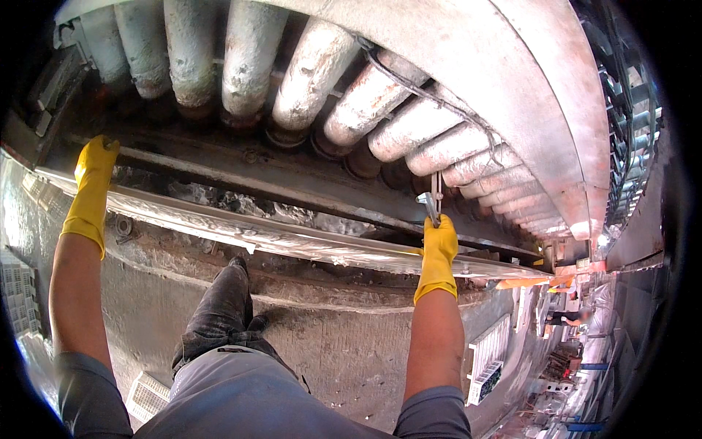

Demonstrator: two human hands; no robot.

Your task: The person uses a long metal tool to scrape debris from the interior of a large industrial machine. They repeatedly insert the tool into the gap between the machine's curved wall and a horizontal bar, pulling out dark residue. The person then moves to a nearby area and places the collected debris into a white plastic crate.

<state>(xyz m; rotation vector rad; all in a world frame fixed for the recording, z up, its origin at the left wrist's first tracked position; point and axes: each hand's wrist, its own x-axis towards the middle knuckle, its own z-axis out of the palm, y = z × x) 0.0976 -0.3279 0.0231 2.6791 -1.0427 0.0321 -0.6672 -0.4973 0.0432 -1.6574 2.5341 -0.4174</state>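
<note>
Floor (344, 344) of grey concrete, long metal trough (241, 225), pale pipes (252, 58) beyond.

Near nine o'clock, the yellow-gloved left hand (93, 164) curls at the end of a long metal bar (212, 175). Between three and four o'clock, the gloved right hand (440, 245) grips a silvery metal tool (430, 203); pale cylinders (252, 66) arc from ten o'clock to three.

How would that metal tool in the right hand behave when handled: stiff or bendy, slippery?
The tool is probably stiff: it juts from the right hand with no visible sag. Its shiny surface might be slippery, though the yellow glove could add grip.
</note>
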